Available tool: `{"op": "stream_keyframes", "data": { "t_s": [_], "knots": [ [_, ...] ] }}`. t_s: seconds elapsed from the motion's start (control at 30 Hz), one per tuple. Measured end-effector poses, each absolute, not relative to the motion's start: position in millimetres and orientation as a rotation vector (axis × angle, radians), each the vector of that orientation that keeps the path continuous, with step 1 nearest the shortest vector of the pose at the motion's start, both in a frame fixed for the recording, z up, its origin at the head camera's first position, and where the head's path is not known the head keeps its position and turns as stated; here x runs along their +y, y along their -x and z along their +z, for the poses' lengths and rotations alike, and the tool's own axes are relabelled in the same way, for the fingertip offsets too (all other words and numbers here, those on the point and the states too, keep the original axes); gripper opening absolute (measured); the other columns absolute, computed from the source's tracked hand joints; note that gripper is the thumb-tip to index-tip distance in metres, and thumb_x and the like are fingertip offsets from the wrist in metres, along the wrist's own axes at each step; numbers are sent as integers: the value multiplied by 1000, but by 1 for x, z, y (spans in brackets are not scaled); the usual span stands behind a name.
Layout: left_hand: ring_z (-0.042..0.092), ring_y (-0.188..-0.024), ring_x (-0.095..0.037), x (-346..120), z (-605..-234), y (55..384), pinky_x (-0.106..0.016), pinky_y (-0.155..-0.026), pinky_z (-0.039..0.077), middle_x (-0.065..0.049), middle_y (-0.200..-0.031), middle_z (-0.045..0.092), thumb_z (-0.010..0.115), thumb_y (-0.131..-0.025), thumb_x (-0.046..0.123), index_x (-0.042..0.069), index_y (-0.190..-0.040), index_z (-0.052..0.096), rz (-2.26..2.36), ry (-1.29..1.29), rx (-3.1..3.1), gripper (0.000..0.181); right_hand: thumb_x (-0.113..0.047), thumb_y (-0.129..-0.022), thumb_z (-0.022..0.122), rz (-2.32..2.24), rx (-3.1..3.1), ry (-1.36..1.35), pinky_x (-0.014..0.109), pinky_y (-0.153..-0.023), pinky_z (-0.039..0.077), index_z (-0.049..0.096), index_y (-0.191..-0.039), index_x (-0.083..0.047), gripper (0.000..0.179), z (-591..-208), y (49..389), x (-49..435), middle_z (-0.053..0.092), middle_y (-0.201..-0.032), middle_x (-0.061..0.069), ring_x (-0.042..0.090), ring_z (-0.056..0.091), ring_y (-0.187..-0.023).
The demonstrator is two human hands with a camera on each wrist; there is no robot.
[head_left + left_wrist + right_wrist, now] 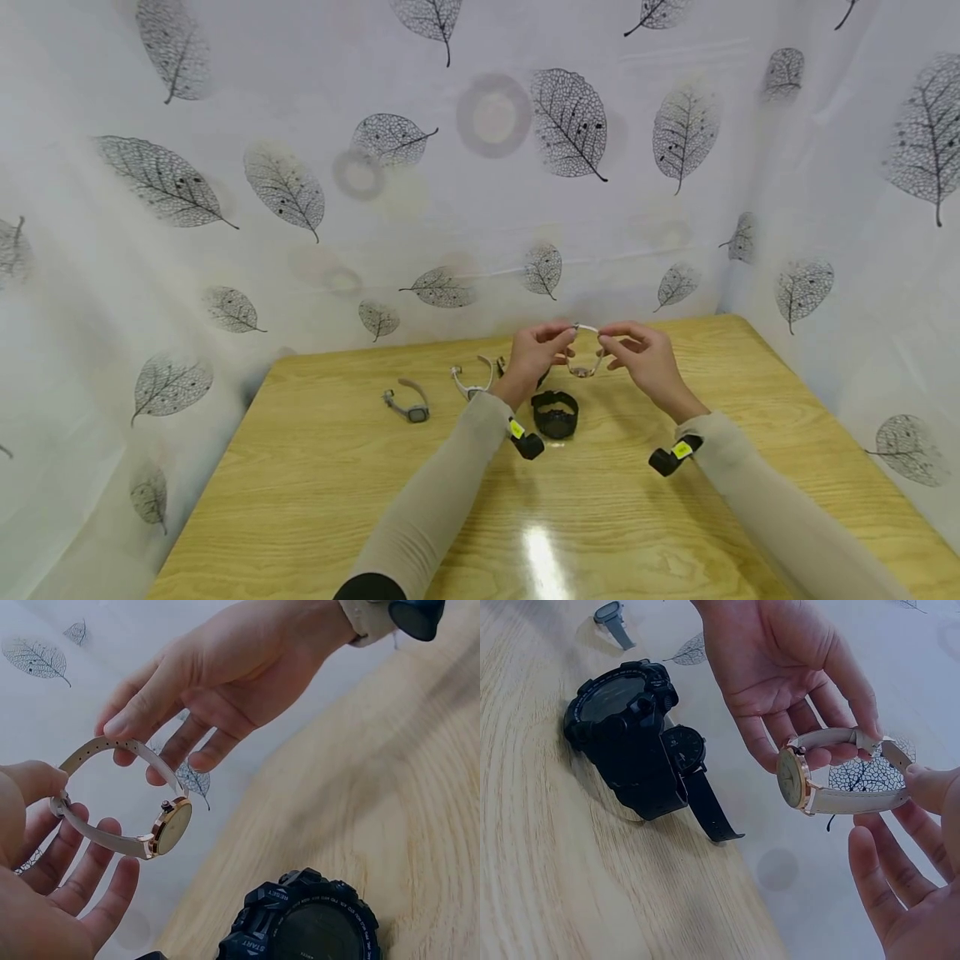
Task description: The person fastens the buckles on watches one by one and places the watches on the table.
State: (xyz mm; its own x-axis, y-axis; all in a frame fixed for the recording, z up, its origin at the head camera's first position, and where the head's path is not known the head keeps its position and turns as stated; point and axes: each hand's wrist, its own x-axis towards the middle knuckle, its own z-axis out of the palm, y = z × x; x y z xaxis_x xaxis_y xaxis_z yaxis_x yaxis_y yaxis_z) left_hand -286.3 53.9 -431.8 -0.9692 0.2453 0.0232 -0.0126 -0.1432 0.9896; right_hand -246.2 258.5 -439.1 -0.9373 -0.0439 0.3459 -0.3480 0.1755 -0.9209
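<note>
A watch (585, 364) with a gold case and a beige strap hangs in the air between both hands, above the far middle of the wooden table (322, 483). My left hand (558, 337) pinches the buckle end of the strap (58, 804) between thumb and fingers. My right hand (611, 342) pinches the free strap end (97, 744). The dial (789, 777) faces sideways and the strap forms an open loop. Just below the hands, a chunky black digital watch (555, 414) stands on the table.
A slim black watch (688, 754) lies beside the chunky one (619, 724). Left of them lie a pale watch (472, 382) and a grey watch (408, 404). A white leaf-print curtain (300, 183) closes the table's back and sides.
</note>
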Motion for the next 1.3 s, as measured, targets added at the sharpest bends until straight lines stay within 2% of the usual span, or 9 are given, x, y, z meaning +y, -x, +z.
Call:
{"op": "stream_keyframes", "data": {
  "t_s": [0.17,0.33,0.47,0.83,1.03,1.3],
  "knots": [
    [72,-81,-21,52,-434,287,-50,-84,62,-5,-96,75,78,-95,22,10,-107,79,2211,-280,1956,18,-25,-103,66,1834,-2253,-373,35,-71,63,61,-141,-4,43,-441,246,258,64,-120,20,17,71,-91],
    [73,-83,-24,51,-434,286,-50,-83,62,-11,-98,75,79,-94,22,10,-105,80,2206,-301,1977,16,-27,-103,67,1858,-2267,-347,34,-74,63,65,-135,1,43,-441,246,255,68,-120,9,17,71,-92],
    [73,-85,-26,50,-434,283,-47,-82,63,-12,-99,75,78,-94,22,10,-105,80,2222,-335,1989,16,-28,-102,68,1858,-2260,-333,34,-74,63,68,-131,-1,40,-442,247,253,70,-114,3,17,70,-90],
    [70,-77,-16,50,-437,281,-37,-74,64,-2,-99,75,78,-95,23,9,-107,80,2293,-392,1990,19,-25,-101,69,1915,-2225,-348,35,-72,63,68,-129,3,39,-445,246,247,71,-107,1,16,67,-88],
    [69,-76,-15,51,-438,281,-30,-69,62,-3,-95,75,78,-94,22,7,-105,80,2296,-396,1998,19,-22,-102,68,1927,-2216,-369,36,-74,63,68,-129,5,38,-446,247,247,72,-110,-1,18,67,-90],
    [68,-77,-16,53,-440,279,-31,-70,62,-5,-93,75,80,-93,19,3,-104,79,2279,-412,1953,19,-22,-101,70,1911,-2220,-385,37,-74,63,69,-127,3,36,-445,247,242,71,-110,1,24,65,-93]
  ]
}}
